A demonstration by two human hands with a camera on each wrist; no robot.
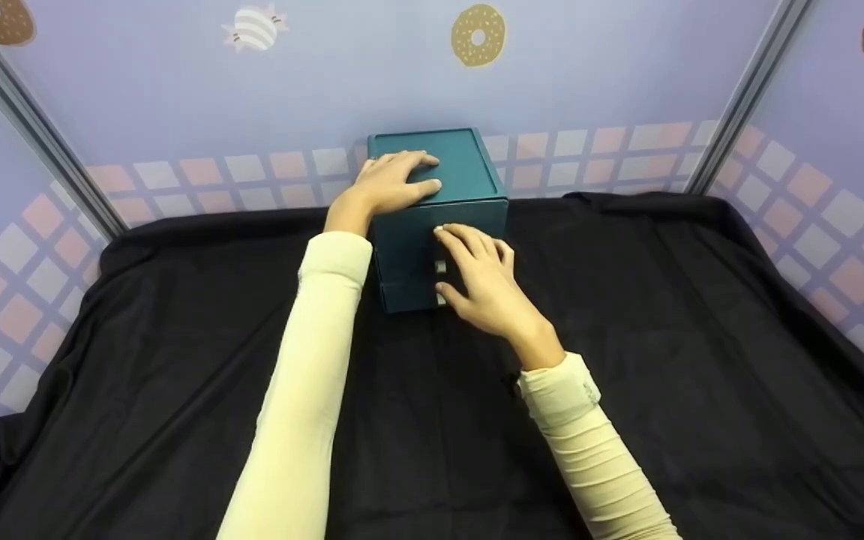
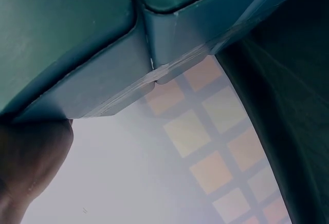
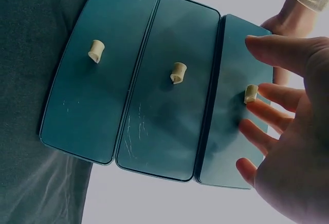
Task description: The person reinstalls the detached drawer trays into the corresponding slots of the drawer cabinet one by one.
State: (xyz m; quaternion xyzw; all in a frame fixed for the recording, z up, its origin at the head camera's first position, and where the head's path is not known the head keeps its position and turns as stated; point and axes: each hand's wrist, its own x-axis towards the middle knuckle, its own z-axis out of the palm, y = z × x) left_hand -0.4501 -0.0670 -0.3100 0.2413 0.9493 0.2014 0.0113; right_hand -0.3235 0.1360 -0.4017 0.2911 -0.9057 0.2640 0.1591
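Teal drawer box (image 1: 469, 180): three drawers closed; left hand (image 1: 394, 184) flat on top.

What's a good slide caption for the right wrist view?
Right hand with spread fingers at the pull knob of a teal three-drawer box.

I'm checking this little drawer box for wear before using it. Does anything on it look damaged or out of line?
The middle drawer front carries fine pale scratches near one end. The top drawer, by the right hand, sits slightly proud of the other two. The three knobs look intact.
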